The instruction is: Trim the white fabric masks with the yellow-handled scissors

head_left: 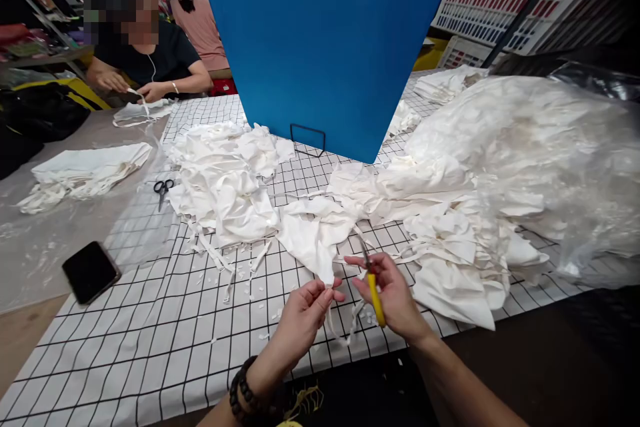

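Observation:
My left hand [306, 312] pinches the lower corner of a white fabric piece [313, 233] that lies on the black-and-white checked cloth [150, 340]. My right hand [393, 293] is closed around a yellow-handled thread snip [374, 290], its metal tip pointing up beside the pinched corner. A thin white strap hangs down between the two hands. A dark bead bracelet sits on my left wrist.
Heaps of white fabric pieces [225, 180] lie left of centre and at right [450, 247], beside a big clear plastic bag [560, 160] of them. A blue board [325, 40] stands behind. Black scissors [163, 188], a phone [91, 271] and a folded stack [85, 170] lie left. Two people sit far left.

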A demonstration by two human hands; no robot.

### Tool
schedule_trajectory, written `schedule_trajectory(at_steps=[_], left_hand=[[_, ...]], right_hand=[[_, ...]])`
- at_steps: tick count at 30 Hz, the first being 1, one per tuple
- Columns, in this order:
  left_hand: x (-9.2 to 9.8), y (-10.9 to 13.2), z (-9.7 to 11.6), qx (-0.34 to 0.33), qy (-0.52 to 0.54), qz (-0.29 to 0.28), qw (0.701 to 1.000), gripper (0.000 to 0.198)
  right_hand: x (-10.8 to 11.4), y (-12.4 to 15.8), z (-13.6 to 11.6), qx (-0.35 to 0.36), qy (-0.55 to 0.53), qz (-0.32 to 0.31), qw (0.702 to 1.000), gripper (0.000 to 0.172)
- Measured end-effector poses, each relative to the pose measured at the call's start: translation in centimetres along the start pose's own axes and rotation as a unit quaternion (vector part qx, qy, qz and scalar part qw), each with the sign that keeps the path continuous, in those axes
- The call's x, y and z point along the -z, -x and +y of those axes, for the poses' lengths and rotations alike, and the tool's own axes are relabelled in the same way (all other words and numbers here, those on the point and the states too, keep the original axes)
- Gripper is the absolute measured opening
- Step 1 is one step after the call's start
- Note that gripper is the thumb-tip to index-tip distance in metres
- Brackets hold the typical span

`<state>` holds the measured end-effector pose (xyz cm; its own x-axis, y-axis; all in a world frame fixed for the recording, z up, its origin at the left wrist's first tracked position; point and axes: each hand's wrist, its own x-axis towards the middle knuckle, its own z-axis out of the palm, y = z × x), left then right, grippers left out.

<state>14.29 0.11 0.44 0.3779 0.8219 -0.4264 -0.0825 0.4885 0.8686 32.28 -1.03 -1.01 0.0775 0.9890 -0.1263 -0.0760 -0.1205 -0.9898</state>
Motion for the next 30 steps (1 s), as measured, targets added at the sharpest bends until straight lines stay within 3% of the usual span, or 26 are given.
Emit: schedule_trajectory(at_steps=[3, 6, 9, 12, 16, 20, 23, 26, 30], left_hand=[[0.5, 0.6, 0.5, -0.014, -0.036, -0.012, 0.999, 0.037], [1.0, 0.6, 0.7, -0.060, -0.091, 0.016, 0.994, 0.036], [1.4, 0.5, 0.8, -0.157, -0.168, 0.090, 0.969, 0.029], [1.5, 0.1, 1.0, -0.225, -0.195, 0.135, 0.945, 0.028], [1.4, -0.9, 0.8, -0.185, -0.116, 0.062, 0.974, 0.031], [1.6, -1.6, 0.3, -0.171, -0.072, 0.029, 0.982, 0.029], [1.6, -1.6, 0.3, -0.189, -0.123, 0.032, 0.974, 0.027], [1.5, -1.3, 0.7, -0.197, -0.170, 0.017, 0.965, 0.027], [1.4, -1.0, 1.1, -0.202, -0.213, 0.002, 0.956, 0.029]], right_hand=[[-2.0, -1.2, 0.5, 0.009, -0.006, -0.074, 0.997, 0.033], [-3.4, -2.1, 0.7, 0.024, -0.040, -0.052, 0.998, 0.037], [-3.9, -2.7, 0.9, 0.025, -0.086, -0.026, 0.996, 0.040], [-4.0, -3.0, 1.1, 0.002, -0.093, -0.052, 0.994, 0.041], [-2.9, -2.9, 0.9, -0.029, -0.055, -0.083, 0.995, 0.041], [0.2, -2.2, -0.9, -0.008, 0.079, -0.049, 0.996, 0.035], [2.1, -1.1, -2.7, 0.013, 0.287, -0.066, 0.956, 0.034], [2.4, -0.1, -3.8, 0.027, 0.425, -0.092, 0.900, 0.034], [1.6, 0.3, -4.0, 0.046, 0.476, -0.081, 0.874, 0.031]])
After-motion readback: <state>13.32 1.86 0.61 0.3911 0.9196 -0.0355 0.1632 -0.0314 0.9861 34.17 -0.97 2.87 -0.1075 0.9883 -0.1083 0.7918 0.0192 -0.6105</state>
